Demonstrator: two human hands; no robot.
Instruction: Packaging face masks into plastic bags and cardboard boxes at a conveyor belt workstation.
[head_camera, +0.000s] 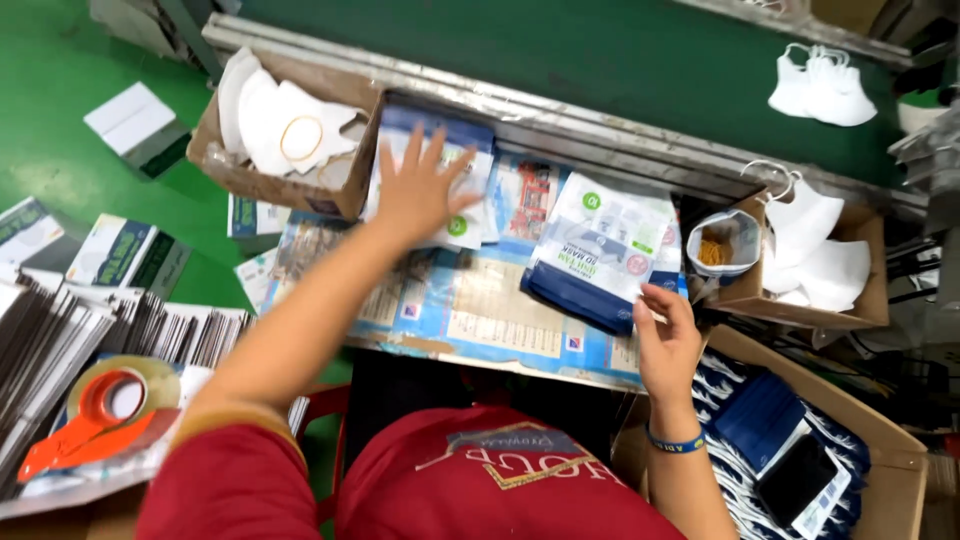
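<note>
— Where do we stand? Our left hand (415, 192) is spread flat, fingers released, pressing on the thin stack of blue-and-white plastic mask pouches (470, 190) at about eleven o'clock on the paper-covered worktop (480, 310).

— And our right hand (668, 340) sits at four o'clock, fingers curled loosely against the near corner of the filled white-and-navy mask packet (605, 250); touching it, not truly gripping.

— Then the risk, we judge, is slippage. Those pouches are slick, and a flat palm could drag several at once or fan the stack out.

— Agreed. The filled packet also lies just beside the small clear bag of yellow rubber bands (722, 245) at two o'clock; a careless nudge could tip that over.

— And the brown cardboard tray of white masks (285, 135) touches the stack at ten o'clock, so we could knock it.
</note>
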